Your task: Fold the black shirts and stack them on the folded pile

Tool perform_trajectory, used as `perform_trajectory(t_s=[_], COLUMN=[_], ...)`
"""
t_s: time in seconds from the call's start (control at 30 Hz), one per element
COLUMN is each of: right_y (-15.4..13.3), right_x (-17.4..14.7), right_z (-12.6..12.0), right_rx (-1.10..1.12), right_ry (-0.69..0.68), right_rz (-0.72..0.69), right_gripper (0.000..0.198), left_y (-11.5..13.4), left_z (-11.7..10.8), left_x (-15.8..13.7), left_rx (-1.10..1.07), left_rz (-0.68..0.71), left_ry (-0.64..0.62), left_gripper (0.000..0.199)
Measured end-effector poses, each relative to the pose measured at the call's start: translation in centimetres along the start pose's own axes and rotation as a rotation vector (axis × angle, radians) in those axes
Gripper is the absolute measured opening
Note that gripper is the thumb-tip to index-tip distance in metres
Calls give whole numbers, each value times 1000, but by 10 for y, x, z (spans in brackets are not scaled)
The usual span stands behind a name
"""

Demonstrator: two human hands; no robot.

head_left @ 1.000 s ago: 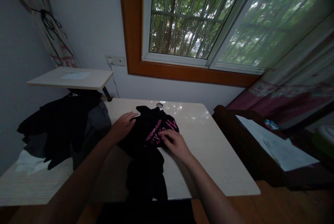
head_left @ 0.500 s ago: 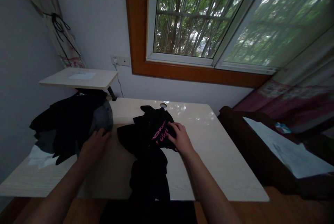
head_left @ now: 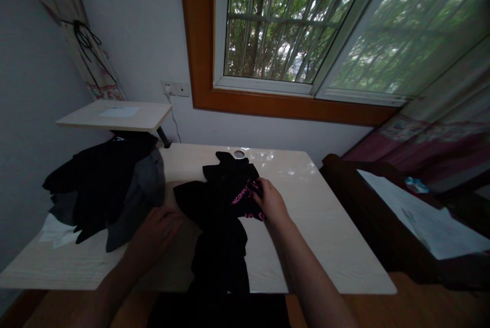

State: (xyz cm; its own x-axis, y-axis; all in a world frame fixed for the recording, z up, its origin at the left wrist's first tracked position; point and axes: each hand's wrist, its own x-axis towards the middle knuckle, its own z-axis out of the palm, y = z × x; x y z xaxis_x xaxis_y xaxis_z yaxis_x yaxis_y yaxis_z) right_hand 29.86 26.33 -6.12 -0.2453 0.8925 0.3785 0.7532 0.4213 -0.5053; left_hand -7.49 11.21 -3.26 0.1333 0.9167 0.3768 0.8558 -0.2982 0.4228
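Observation:
A black garment [head_left: 214,205] with pink lettering lies crumpled across the middle of the table, its near end hanging toward the front edge. My right hand [head_left: 271,203] grips its right side by the lettering, fingers curled into the cloth. To the left, my left hand [head_left: 158,231] hovers over or rests on the table, fingers loosely extended, with nothing visible in them. It is between the black garment and a heap of black and grey clothes [head_left: 103,180]. A grey piece [head_left: 133,205] of that heap lies just left of my left hand.
The pale wooden table [head_left: 325,246] has a round cable hole at the back. A raised shelf [head_left: 115,116] overhangs the clothes heap. White cloth or paper [head_left: 57,231] sticks out beneath the heap. Dark brown furniture [head_left: 367,216] stands at the right, below the window.
My left hand has let go of the grey cloth and moved right and nearer. The grey piece now spreads further forward. My right hand has shifted the lettered cloth slightly right.

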Motion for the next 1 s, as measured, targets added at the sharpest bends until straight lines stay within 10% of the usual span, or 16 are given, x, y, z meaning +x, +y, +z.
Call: perform_trajectory(t_s=[0.2,0.33,0.57,0.83,1.0], right_y=[4,12,7,-33,-11], right_x=[-6,-12,-32,-55,-28], right_z=[-7,-18,-36,-76,-84], right_rx=[-80,-112,-25,569,343], right_ry=[66,87,-32,-615,-66], right_rz=[139,265,340,258,145], right_gripper=[48,50,35,27,27], left_y=[74,81,23,-50,-44], left_z=[41,73,58,8,16], left_x=[-4,14,71,109,114], left_rx=[-231,-154,154,246,-32], left_rz=[-81,-106,-65,-222,-195], left_ry=[-270,-207,-147,-33,-95], left_gripper=[84,76,76,63,64])
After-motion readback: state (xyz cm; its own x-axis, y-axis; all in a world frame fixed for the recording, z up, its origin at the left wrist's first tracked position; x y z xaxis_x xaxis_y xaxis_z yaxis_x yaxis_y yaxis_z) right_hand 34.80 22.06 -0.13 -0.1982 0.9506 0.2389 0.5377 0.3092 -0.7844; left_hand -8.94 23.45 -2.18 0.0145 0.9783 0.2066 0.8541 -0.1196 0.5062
